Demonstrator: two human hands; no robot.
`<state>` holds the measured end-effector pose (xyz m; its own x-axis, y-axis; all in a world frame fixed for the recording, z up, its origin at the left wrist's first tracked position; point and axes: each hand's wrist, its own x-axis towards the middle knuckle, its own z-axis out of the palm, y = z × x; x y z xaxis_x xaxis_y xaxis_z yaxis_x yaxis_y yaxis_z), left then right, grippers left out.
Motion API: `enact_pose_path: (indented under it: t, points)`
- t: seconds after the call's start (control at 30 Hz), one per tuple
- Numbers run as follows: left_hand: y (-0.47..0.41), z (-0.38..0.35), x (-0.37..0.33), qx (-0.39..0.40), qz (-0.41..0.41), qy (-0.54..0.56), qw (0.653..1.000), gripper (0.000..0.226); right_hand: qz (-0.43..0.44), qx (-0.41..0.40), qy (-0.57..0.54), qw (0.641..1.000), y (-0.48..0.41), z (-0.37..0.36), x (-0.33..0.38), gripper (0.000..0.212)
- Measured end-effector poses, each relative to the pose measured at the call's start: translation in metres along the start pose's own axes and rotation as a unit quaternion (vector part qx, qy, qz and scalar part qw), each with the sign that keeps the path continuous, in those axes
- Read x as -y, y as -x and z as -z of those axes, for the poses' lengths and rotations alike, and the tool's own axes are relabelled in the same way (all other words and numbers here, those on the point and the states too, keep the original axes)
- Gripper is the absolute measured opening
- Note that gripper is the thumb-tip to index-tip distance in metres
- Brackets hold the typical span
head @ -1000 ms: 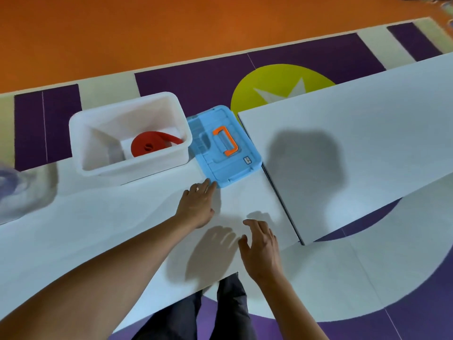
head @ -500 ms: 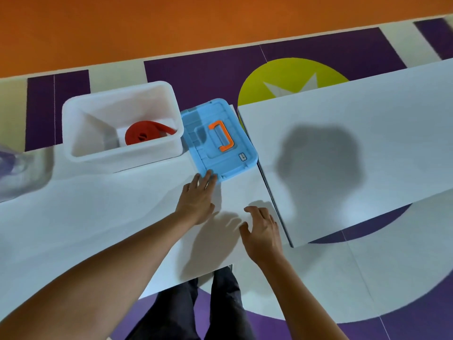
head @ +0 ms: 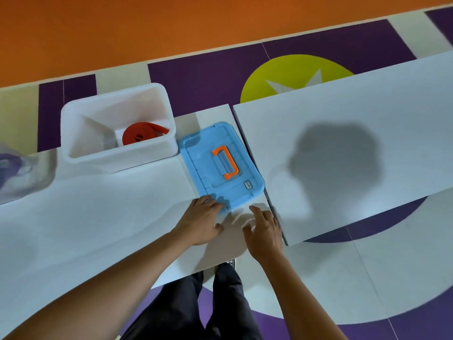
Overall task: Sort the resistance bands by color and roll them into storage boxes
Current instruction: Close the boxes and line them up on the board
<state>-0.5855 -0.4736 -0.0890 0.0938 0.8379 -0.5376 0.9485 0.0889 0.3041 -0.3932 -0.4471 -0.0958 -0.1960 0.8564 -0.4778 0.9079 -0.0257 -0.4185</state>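
Two white tables set edge to edge over a patterned floor.
The left table fills the lower left and centre. On it a white storage box stands at upper left, and a blue lid lies flat just beside the box, along the seam. A blurred clear object sits at the far left edge. The right table runs to the upper right, with a shadow across it.

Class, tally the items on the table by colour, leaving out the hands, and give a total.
white box: 1
blue lid: 1
red band: 1
Total: 3
The blurred object at far left is not counted.
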Motion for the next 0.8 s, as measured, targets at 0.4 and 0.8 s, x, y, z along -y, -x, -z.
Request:
enact_pose_path:
  t: [0.4, 0.8]
  points:
    - [0.030, -0.014, -0.008, -0.075, 0.060, 0.222, 0.970, 0.045, 0.036, -0.002, 0.076, 0.996, -0.003, -0.010, -0.006, 0.056]
    - [0.022, 0.013, 0.085, -0.099, 0.275, 0.339, 0.894, 0.070, -0.012, 0.032, -0.108, 0.994, -0.019, -0.007, -0.006, 0.076]
